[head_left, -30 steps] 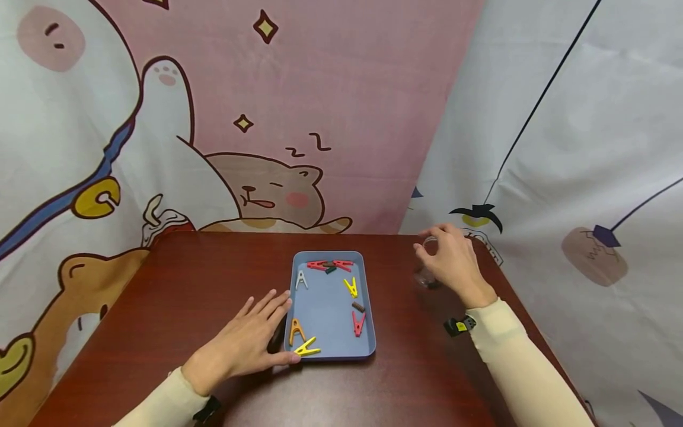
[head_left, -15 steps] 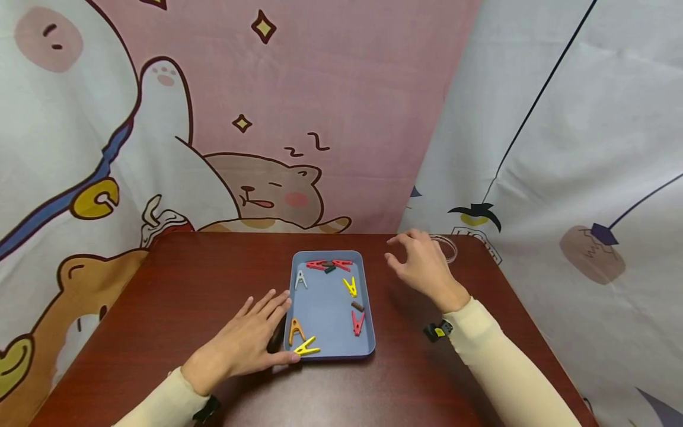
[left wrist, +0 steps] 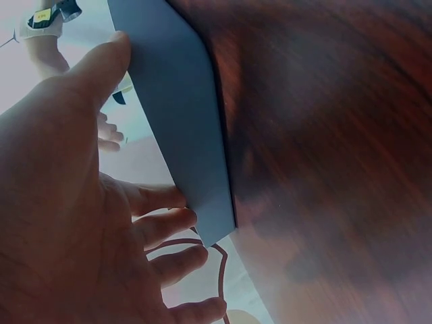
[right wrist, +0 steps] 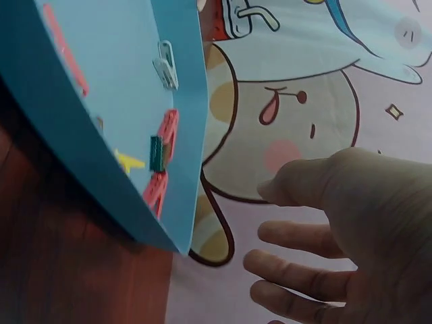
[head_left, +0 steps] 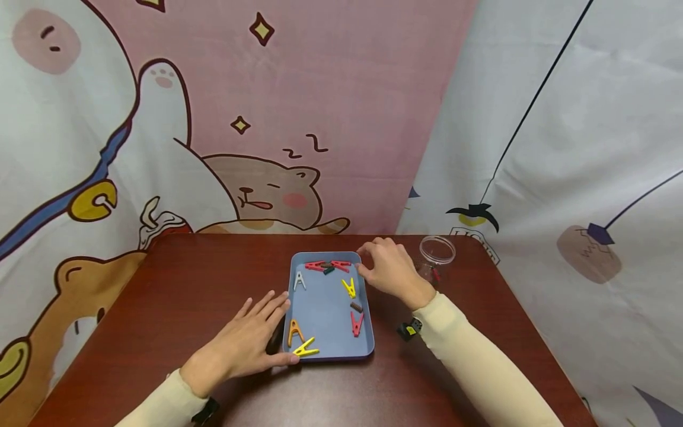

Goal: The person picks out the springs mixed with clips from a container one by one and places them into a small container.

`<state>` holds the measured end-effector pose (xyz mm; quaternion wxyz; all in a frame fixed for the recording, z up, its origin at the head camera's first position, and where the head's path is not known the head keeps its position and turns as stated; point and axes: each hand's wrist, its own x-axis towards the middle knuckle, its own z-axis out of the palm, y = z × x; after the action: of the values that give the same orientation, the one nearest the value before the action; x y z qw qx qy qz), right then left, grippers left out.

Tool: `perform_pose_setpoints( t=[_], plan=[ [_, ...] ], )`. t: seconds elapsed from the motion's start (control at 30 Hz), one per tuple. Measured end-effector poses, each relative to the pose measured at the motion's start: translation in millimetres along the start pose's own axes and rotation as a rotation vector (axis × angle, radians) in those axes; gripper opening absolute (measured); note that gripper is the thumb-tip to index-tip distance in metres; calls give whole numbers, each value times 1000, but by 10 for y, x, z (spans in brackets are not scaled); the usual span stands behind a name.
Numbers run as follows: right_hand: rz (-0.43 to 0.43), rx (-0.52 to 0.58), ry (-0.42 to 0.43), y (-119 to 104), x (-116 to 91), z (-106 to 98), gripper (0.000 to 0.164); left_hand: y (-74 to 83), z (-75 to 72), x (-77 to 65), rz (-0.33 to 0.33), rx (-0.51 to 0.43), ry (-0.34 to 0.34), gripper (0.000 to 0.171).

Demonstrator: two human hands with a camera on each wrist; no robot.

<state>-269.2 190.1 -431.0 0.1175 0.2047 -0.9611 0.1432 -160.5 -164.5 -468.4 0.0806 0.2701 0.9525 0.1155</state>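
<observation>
A blue-grey tray lies on the table with small clothespins spread along its sides. My left hand rests against the tray's left wall, fingers extended. Above the tray's far right edge hovers my right hand, fingers slightly bent, holding nothing. Near it are a yellow clothespin and two red clothespins, with a dark green piece between these. A brown ribbed piece and another red clothespin lie on the right. A white clothespin, an orange clothespin and a yellow one line the left.
A clear round jar stands right of the tray, beyond my right forearm, with something red low inside it. The dark red-brown table meets a cartoon-printed curtain at its back edge.
My right hand has moved left from over the jar to the tray's far right edge, uncovering the jar. My left hand and the tray have stayed in place.
</observation>
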Motion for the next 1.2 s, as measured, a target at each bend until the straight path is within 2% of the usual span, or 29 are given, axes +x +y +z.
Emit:
perform_pose_setpoints(
  t=[0.37,0.57,0.97,1.2],
  plan=[
    [-22,28,-186,-286,240,251,41,14,-17,2,-9,-15,-19,123],
    [12,63,-306,-444,335,401,44,-2,-14,-2,-7,-6,-19,124],
    [49,-3,-360,-554,439,520,39,7,-22,-4,4,6,-17,123],
    [72,4,-346,-542,454,559,37,24,-29,-4,5,2,-16,123]
  ],
)
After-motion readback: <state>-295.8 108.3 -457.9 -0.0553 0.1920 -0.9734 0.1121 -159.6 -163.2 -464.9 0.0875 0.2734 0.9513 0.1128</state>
